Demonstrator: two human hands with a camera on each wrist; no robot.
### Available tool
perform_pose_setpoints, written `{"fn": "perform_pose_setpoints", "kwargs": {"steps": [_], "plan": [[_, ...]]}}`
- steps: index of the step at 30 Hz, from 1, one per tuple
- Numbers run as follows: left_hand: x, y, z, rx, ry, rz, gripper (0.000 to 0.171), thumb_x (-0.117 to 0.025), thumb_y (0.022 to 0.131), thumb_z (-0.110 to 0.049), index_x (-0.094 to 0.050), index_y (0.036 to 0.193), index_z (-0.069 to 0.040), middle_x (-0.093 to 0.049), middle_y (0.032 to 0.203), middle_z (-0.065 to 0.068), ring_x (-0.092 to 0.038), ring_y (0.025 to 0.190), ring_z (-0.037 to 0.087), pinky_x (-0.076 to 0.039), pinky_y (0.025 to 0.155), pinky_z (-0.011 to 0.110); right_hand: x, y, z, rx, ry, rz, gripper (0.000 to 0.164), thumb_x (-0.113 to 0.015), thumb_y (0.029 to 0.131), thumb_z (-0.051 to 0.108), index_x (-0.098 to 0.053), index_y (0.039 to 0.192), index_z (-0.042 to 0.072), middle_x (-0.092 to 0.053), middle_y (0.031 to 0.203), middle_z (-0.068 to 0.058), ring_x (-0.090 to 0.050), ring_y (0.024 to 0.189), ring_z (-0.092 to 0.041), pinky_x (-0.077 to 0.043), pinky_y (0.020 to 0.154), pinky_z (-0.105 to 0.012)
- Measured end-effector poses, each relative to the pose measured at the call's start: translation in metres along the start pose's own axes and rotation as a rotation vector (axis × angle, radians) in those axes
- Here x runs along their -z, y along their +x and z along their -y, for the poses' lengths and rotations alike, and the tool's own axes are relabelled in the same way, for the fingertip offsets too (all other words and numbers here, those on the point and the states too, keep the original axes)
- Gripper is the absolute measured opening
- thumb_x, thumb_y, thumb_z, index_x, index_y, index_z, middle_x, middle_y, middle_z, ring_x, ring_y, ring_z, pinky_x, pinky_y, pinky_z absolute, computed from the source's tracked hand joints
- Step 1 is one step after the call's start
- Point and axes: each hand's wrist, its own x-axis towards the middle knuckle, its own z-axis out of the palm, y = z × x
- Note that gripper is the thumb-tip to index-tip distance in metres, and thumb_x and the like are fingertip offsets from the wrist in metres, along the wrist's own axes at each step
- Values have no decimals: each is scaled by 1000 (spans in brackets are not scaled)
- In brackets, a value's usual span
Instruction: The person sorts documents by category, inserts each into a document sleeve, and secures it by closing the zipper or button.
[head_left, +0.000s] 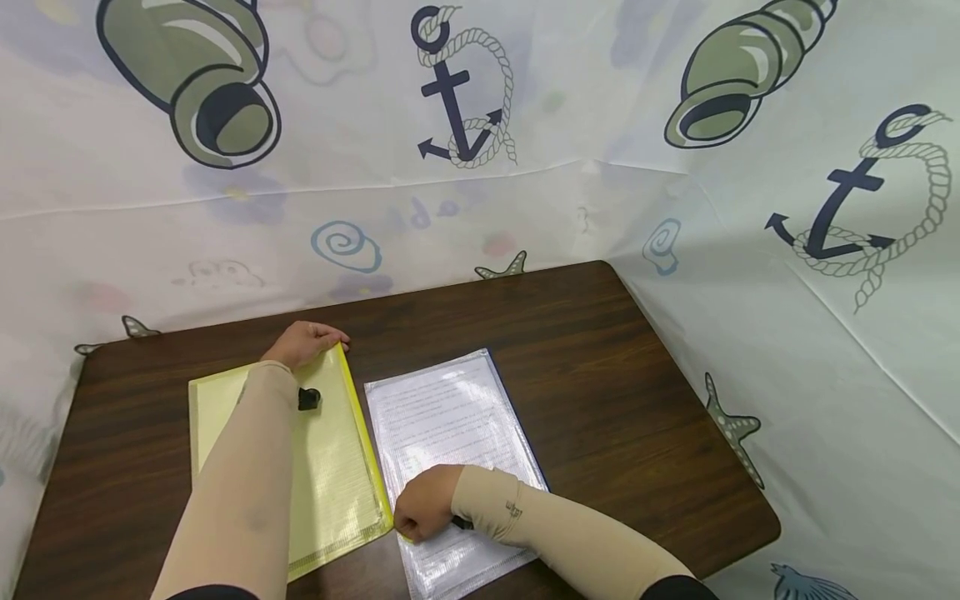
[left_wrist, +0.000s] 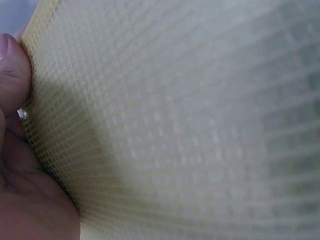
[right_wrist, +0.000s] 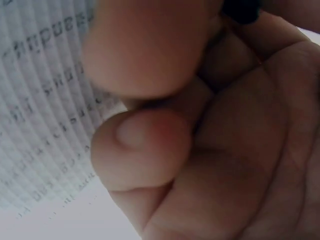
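Observation:
A yellow mesh zip pouch (head_left: 330, 467) lies on the left of the table, its bright yellow zip edge running along the right side. My left hand (head_left: 303, 342) grips its top right corner; in the left wrist view the thumb (left_wrist: 12, 75) presses on the mesh (left_wrist: 165, 120). At the lower end of the zip edge, my right hand (head_left: 427, 504) has its fingers curled, with a bit of yellow showing under them. Its thumb and finger (right_wrist: 142, 147) pinch together in the right wrist view, hiding what lies between. Beneath this hand is a clear mesh pouch (head_left: 457, 417) holding a printed sheet.
The clear pouch has a blue edge on its right and lies beside the yellow one. Both rest on a dark wooden table (head_left: 615, 400) with rounded corners. A white cloth (head_left: 570, 108) printed with anchors and shells hangs behind and to the right.

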Motion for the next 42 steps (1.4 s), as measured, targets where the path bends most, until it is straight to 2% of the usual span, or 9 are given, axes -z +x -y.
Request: {"fn": "perform_pose_setpoints", "kwargs": {"steps": [13,18,22,25,29,32,34,38,42], "plan": [[-2,-3,-3,4,-7,-11,36,-50,109,-29,-72,125,-5,-74,118,11,-45,136,41,-31,113,59,-1,-1,3,-25,-44,-38,35,-65,98,21,-48,68,24,-41,62,13,-33,56,0,-27,52,-17],[-2,-3,-2,2,-1,-22,36,-50,109,-30,-72,124,-6,-75,115,8,-50,130,37,-37,108,53,-4,-3,12,-61,-130,-77,38,-65,96,20,-46,63,24,-39,58,13,-31,53,-1,-28,49,-18],[-2,-1,0,-6,6,-29,37,-50,108,-31,-72,124,-6,-76,114,7,-56,117,33,-40,96,43,-4,-5,19,-70,-198,-115,33,-68,93,17,-55,63,24,-47,57,14,-33,52,-2,-34,49,-17],[-2,0,1,-19,11,-24,37,-50,108,-31,-72,124,-6,-75,116,9,-55,120,35,-41,98,47,-1,-8,22,-89,-205,-133,23,-70,93,21,-69,70,27,-57,62,17,-38,53,0,-40,51,-16],[0,0,2,-50,27,-24,36,-51,108,-31,-73,124,-6,-73,119,12,-49,132,40,-36,109,56,9,-7,22,-93,-276,-244,13,-74,92,33,-74,78,33,-63,71,21,-47,58,4,-46,55,-16],[1,-1,2,-74,52,-44,35,-52,108,-30,-73,123,-6,-73,120,13,-50,132,40,-36,110,57,24,1,18,-71,-375,-375,15,-75,91,33,-68,78,31,-62,74,18,-52,62,3,-47,55,-17],[1,-2,0,-77,61,-61,35,-52,108,-29,-73,123,-6,-73,119,14,-51,130,40,-37,109,57,35,13,15,-53,-393,-420,14,-74,92,30,-66,80,29,-60,76,16,-54,65,2,-47,55,-17],[-1,-5,-2,-66,53,-71,35,-52,108,-28,-73,123,-4,-74,117,14,-51,129,41,-37,108,57,51,42,11,-17,-299,-340,13,-75,92,26,-64,86,26,-58,81,16,-54,72,2,-45,60,-16],[-6,-6,-2,-66,38,-71,35,-54,107,-28,-72,124,-4,-75,115,13,-49,133,42,-33,113,59,49,65,8,-18,-226,-220,16,-77,91,24,-61,88,24,-56,82,16,-52,74,2,-44,63,-15]]}}
